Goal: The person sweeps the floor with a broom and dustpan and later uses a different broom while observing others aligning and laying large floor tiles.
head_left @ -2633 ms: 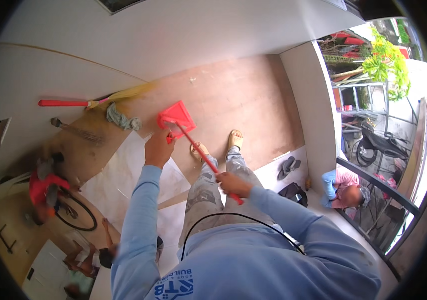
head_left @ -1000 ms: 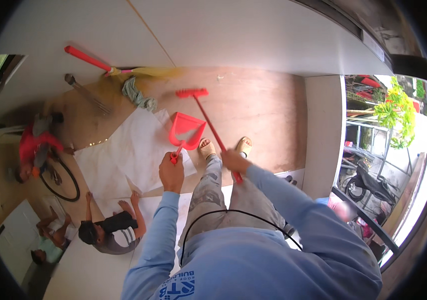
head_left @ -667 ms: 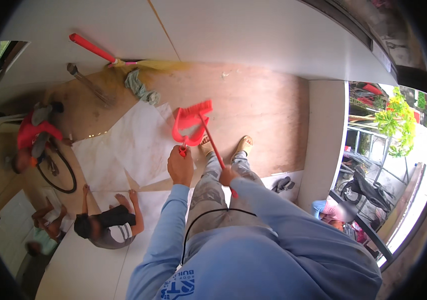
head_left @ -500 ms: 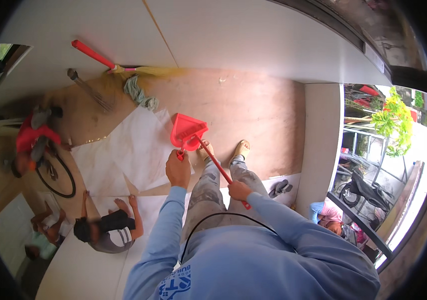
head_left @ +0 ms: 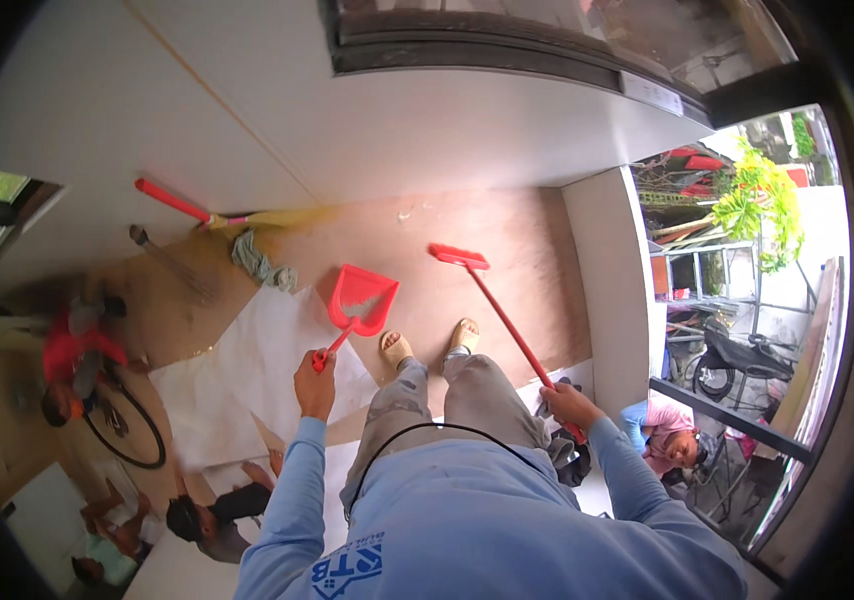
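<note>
My left hand [head_left: 314, 386] is closed round the handle of a red dustpan [head_left: 384, 306]. Some pale grey dust or debris lies in the pan, which is just left of my sandalled feet. In my right hand [head_left: 571, 408] is the handle of a small red broom [head_left: 512, 335], its fingers wrapped round it near the lower end. The red broom head [head_left: 459, 257] is at the brown floor ahead of my right foot, apart from the dustpan. Whether its bristles touch the floor, I cannot tell.
A straw broom with red handle [head_left: 173, 200], another broom [head_left: 167, 262] and a grey-green cloth [head_left: 259, 262] lie near the wall. White sheets [head_left: 247, 365] cover floor to the left, where several people crouch or sit. A doorway at right shows a person [head_left: 669, 440] and a motorcycle [head_left: 742, 360].
The broom head has left the dustpan and swung right and outward over the floor. My hands have moved farther apart, and the view has shifted toward the wall.
</note>
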`<state>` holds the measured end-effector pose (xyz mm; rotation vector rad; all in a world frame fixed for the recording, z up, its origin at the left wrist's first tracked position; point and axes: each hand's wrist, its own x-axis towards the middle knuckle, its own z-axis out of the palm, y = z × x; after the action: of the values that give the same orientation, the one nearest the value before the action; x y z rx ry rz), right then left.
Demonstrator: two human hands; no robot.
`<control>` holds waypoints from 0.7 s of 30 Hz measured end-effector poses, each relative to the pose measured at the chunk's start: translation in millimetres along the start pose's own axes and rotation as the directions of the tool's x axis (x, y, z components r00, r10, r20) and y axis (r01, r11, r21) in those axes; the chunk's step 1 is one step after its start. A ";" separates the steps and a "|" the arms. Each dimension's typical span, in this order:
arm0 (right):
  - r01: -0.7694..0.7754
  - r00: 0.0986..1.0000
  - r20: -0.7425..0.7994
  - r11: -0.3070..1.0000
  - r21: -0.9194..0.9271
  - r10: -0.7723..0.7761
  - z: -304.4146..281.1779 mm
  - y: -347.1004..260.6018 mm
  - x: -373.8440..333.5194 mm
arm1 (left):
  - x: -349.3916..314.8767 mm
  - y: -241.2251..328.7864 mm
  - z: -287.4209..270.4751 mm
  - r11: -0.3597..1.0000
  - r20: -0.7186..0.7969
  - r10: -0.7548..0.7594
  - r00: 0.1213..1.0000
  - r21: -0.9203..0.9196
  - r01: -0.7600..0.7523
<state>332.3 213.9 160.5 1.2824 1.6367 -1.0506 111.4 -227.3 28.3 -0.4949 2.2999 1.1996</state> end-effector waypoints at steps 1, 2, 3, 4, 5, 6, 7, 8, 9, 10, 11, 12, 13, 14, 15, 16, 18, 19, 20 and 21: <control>0.007 1.000 -0.008 1.000 0.019 -0.007 -6.5 17.8 -2.2 | -2.2 8.6 1.9 1.000 0.005 0.021 1.000 0.004 -0.021; -0.027 0.999 -0.023 0.996 0.079 0.029 -13.6 37.7 -4.7 | -4.4 17.7 4.7 0.998 0.016 0.061 0.998 0.024 -0.061; -0.058 0.998 -0.031 0.989 0.139 0.063 -19.0 56.0 -5.7 | -8.2 27.7 7.0 0.994 0.024 0.100 0.995 0.045 -0.101; -0.053 0.996 -0.054 0.979 0.196 0.064 -24.0 74.0 -8.4 | -12.3 41.8 11.1 0.991 0.034 0.123 0.992 0.053 -0.125; -0.046 0.996 -0.060 0.974 0.222 0.061 -26.4 92.9 -6.1 | -17.9 55.8 14.6 0.985 0.056 0.153 0.987 0.065 -0.157; -0.046 0.995 -0.068 0.950 0.308 0.070 -26.5 123.4 8.8 | -21.8 75.2 19.3 0.977 0.087 0.191 0.978 0.076 -0.198; -0.045 0.994 -0.075 0.919 0.391 0.080 -28.3 153.0 26.4 | -27.7 94.8 26.6 0.969 0.108 0.223 0.969 0.083 -0.232; -0.023 0.993 -0.096 0.915 0.402 0.067 -29.8 176.8 41.0 | -36.1 114.0 33.1 0.962 0.127 0.246 0.961 0.090 -0.258; -0.017 0.991 -0.110 0.900 0.435 0.071 -30.1 211.1 57.0 | -44.3 133.3 40.8 0.954 0.146 0.270 0.952 0.092 -0.285; 0.154 0.976 -0.186 0.964 0.218 -0.114 -28.9 247.1 73.4 | -49.9 150.4 48.7 0.940 0.164 0.301 0.939 0.116 -0.322; 0.303 0.928 -0.221 0.953 -0.019 -0.299 -30.4 273.3 81.9 | -61.5 179.4 60.1 0.929 0.184 0.324 0.928 0.122 -0.349; 0.371 0.908 -0.193 0.927 -0.044 -0.372 -33.2 285.7 78.8 | -78.6 215.6 69.7 0.930 0.234 0.295 0.926 0.151 -0.335; 0.382 0.903 -0.207 0.924 -0.016 -0.377 -39.4 286.8 71.5 | -91.5 241.6 79.9 0.930 0.271 0.264 0.926 0.183 -0.318; 0.202 0.979 -0.085 0.930 0.307 -0.185 -46.3 288.4 67.9 | -97.2 255.0 90.3 0.920 0.271 0.284 0.920 0.195 -0.341; -0.030 0.994 0.103 0.821 0.571 -0.035 -53.5 282.9 62.3 | -102.3 267.0 101.1 0.859 0.262 0.421 0.869 0.193 -0.474; -0.067 0.994 0.106 0.744 0.665 -0.005 -59.5 286.9 58.9 | -109.4 289.4 117.6 0.777 0.269 0.551 0.790 0.180 -0.603; -0.079 0.994 0.109 0.712 0.698 0.004 -60.2 333.9 80.5 | -141.5 352.3 145.6 0.790 0.346 0.508 0.789 0.178 -0.587; -0.101 0.991 0.131 0.710 0.697 0.013 -57.5 359.9 96.6 | -165.6 388.0 155.9 0.824 0.393 0.437 0.809 0.187 -0.535; -0.055 0.991 0.123 0.694 0.718 -0.049 -58.1 375.6 104.6 | -189.2 421.8 168.7 0.794 0.421 0.435 0.796 0.237 -0.560; -0.042 0.993 0.104 0.662 0.749 -0.054 -64.8 381.2 105.4 | -206.0 445.8 182.2 0.768 0.446 0.458 0.769 0.237 -0.595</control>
<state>681.5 364.2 33.3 1.6771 1.1119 -1.8947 91.8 186.3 349.1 0.5345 2.3067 0.9421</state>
